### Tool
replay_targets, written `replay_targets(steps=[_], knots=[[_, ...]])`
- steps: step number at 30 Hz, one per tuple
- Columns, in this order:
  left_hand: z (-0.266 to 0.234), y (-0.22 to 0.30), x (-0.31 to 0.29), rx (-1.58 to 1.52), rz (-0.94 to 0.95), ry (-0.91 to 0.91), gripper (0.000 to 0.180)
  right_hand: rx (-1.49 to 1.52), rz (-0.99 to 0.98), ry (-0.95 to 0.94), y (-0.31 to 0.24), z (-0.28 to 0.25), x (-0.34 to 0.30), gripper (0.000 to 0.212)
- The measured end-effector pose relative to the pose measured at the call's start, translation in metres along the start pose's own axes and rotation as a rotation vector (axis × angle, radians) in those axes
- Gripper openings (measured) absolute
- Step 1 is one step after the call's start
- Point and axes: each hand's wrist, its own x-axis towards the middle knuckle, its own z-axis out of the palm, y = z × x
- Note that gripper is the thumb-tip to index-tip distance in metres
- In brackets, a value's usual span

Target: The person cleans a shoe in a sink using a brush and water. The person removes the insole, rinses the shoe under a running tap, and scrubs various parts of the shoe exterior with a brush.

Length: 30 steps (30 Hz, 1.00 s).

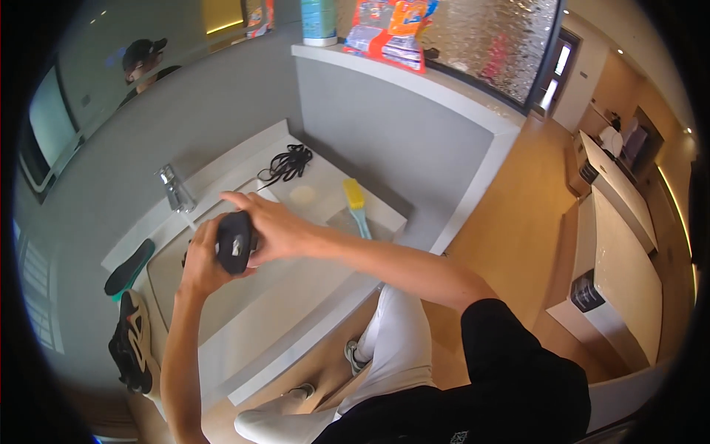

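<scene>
Over the white sink (222, 296), both my hands hold a black shoe (234, 248), seen end-on with a small pale mark; much of it is hidden by my fingers. My left hand (201, 259) wraps its near left side. My right hand (277, 226) grips it from the right, index finger stretched toward the tap. A chrome tap (174, 191) rises behind my hands. To the left lie a black insole with a teal underside (129, 268) and a black-and-beige shoe (135, 344). Black laces (288, 164) lie bundled on the far counter.
A scrubbing brush (356, 203) with yellow bristles and a pale blue handle lies on the right of the counter. Above, a ledge (458, 96) carries a bottle (319, 22) and a bright orange-and-blue packet (388, 33). A mirror (148, 59) spans the wall behind the tap.
</scene>
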Motion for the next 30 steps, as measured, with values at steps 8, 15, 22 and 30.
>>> replay_targets(steps=[8,15,22,30], knots=[[0.019,-0.090,-0.038,-0.990,-0.306,0.752,0.066,-0.206,-0.100,-0.030,-0.018,0.020,0.068,0.153],[0.000,-0.067,-0.039,-1.382,-0.278,1.058,0.059,-0.084,-0.058,-0.377,0.012,0.019,0.107,0.125],[-0.006,-0.052,-0.058,-1.463,-0.280,0.925,0.068,-0.189,-0.047,-0.304,-0.015,0.018,0.093,0.085],[0.014,-0.078,-0.070,-1.722,-0.289,0.714,0.059,-0.553,-0.215,-0.257,-0.005,0.007,0.080,0.079]])
